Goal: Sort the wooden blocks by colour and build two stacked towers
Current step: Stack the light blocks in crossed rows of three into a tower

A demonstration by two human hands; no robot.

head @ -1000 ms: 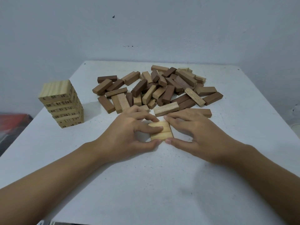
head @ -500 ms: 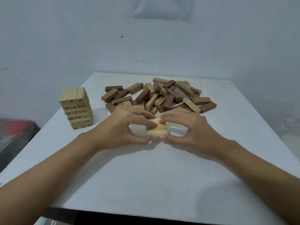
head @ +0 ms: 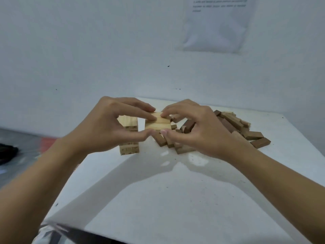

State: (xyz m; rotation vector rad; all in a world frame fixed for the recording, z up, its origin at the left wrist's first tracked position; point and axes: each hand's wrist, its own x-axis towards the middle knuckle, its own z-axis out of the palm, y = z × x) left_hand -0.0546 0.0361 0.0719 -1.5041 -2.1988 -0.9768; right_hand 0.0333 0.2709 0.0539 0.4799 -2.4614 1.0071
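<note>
Pinching a flat row of pale rectangular wooden blocks [head: 157, 124] from either end with curled fingers and thumbs, the left hand [head: 105, 132] and right hand [head: 198, 132] hold it clear of the white table [head: 175, 199]. It hangs between the pale stacked-block tower [head: 129, 148] near the table's left edge and the heap of brown wooden blocks [head: 255, 136] towards the far right corner. Best, I judge: squeeze inward evenly, level the row, cross it over the tower's top layer, lower squarely
</note>
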